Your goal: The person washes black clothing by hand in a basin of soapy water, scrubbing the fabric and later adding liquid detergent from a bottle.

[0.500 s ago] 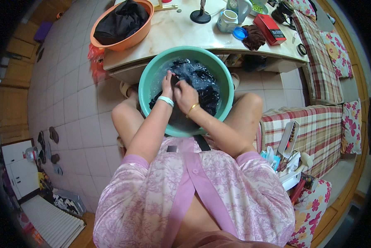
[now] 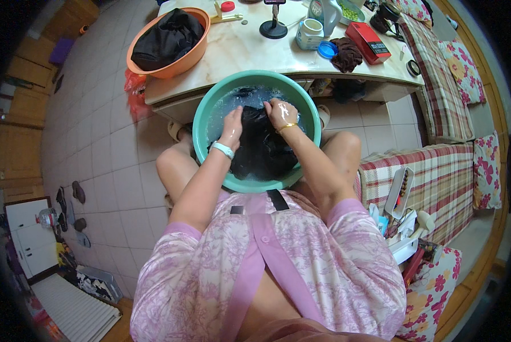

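Note:
A green plastic basin (image 2: pixel 199 122) of sudsy water sits between my knees. In it lies a wet black garment (image 2: pixel 262 145), its kind not clear, spread toward me and partly under water. My left hand (image 2: pixel 231 126) grips its upper left edge, with a pale band on that wrist. On the opposite side my right hand (image 2: pixel 281 113), below a gold bracelet, holds the upper right edge. The cloth stretches between both hands. More dark fabric shows in the water behind them.
On the marble-topped table (image 2: pixel 244 48) stand an orange basin (image 2: pixel 205 43) with black cloth, a phone stand (image 2: pixel 274 27), a white tub (image 2: pixel 309 35), a blue lid (image 2: pixel 327 49), a brown cloth (image 2: pixel 346 55) and a red box (image 2: pixel 368 43). A plaid-covered sofa (image 2: pixel 438 188) is at right.
My hands were close together, rubbing bunched cloth. Now they are apart, my right one further right, and the black garment is spread open between them.

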Motion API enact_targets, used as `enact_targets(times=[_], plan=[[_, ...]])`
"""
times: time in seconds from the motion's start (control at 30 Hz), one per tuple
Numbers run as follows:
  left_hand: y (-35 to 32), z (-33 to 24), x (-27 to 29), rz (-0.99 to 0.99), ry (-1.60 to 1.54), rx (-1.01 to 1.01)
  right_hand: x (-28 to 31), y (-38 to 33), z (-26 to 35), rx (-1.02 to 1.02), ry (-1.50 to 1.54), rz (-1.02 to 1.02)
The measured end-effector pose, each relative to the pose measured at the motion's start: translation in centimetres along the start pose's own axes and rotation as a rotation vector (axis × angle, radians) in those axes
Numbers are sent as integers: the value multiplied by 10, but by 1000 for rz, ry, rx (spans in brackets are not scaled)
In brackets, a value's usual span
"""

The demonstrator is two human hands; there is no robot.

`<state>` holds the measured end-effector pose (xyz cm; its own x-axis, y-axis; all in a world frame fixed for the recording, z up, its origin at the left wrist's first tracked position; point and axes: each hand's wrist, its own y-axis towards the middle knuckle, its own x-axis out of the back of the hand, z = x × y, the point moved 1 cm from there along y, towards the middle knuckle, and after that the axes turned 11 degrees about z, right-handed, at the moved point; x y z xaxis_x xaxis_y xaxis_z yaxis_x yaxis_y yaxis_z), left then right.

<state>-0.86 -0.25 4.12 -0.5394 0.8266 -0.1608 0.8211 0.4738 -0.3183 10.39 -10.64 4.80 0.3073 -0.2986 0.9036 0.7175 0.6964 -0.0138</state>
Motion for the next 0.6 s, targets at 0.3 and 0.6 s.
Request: enact_targets(times=[0.3,0.6], plan=[[-67,-10,13,169,1424,-453,23,-98,16,564,14,166],[-43,10,11,179,1573,-138,-2,-60,-7,320,-139,208]])
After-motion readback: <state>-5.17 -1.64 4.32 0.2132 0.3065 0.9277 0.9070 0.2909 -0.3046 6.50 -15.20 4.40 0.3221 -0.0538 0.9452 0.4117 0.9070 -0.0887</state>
